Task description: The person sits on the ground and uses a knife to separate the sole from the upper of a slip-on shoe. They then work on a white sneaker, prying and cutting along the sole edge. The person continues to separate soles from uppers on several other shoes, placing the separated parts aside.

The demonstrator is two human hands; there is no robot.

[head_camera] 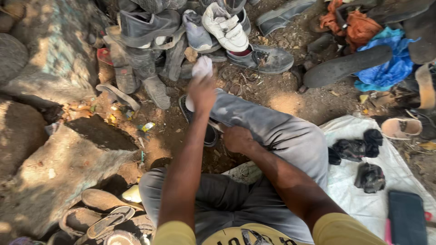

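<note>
The white sack [363, 199] on the ground carries black rags [356, 149]. The left hand [202, 90] grips a white cloth [202, 67]; the right hand [237, 139] is clenched against a dark shoe [210, 132].

Single head camera, looking steeply down, close over lap, ground beyond.

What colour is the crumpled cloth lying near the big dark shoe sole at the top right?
Bright blue: the crumpled cloth, beside the dark shoe sole, shows best in the head view.

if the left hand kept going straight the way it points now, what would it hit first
Probably the dark grey shoe or the white sneaker in the pile ahead of the left hand and its white cloth; depth is unclear.
</note>
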